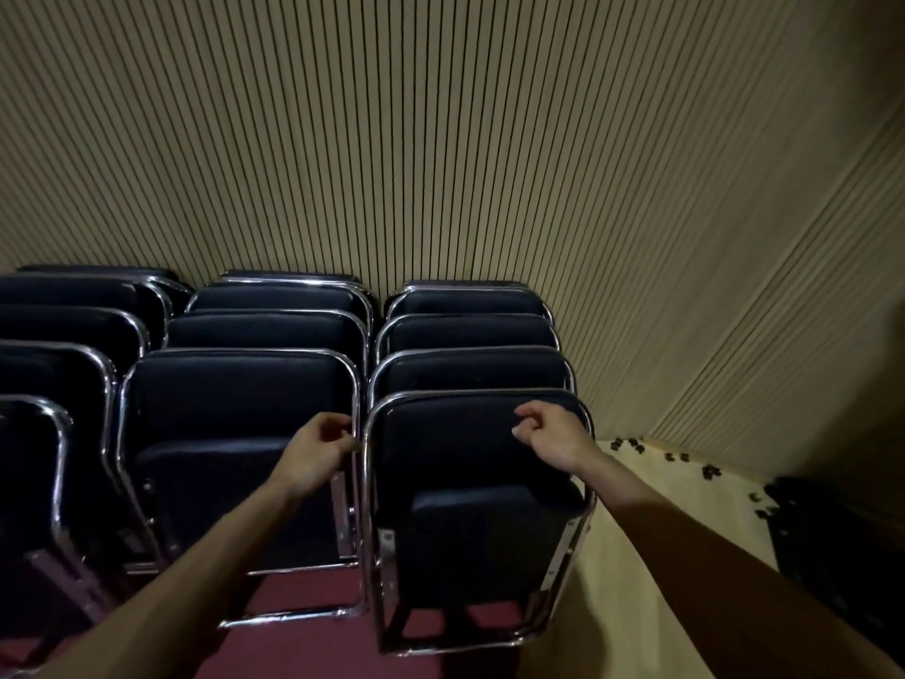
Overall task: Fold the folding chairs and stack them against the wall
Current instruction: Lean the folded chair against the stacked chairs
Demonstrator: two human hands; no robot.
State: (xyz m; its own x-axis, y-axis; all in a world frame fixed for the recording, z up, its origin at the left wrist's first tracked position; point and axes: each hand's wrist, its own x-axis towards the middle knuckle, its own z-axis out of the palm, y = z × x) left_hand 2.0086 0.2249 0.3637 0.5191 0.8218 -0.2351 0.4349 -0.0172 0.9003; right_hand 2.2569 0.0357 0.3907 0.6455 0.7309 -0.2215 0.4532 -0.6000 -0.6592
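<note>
Folded chairs with dark blue pads and chrome tube frames lean in three rows against the slatted wall. The front chair of the right row stands nearest to me, upright on the floor. My left hand hovers just beside its left frame tube, fingers loosely curled, holding nothing that I can see. Loosely curled too, my right hand is over the upper right of its backrest, not gripping it. The middle row's front chair is just left of my left hand.
A further row of folded chairs fills the far left. Dark red floor lies under the chairs. Right of them is a pale yellow surface with several small black pieces and a black object.
</note>
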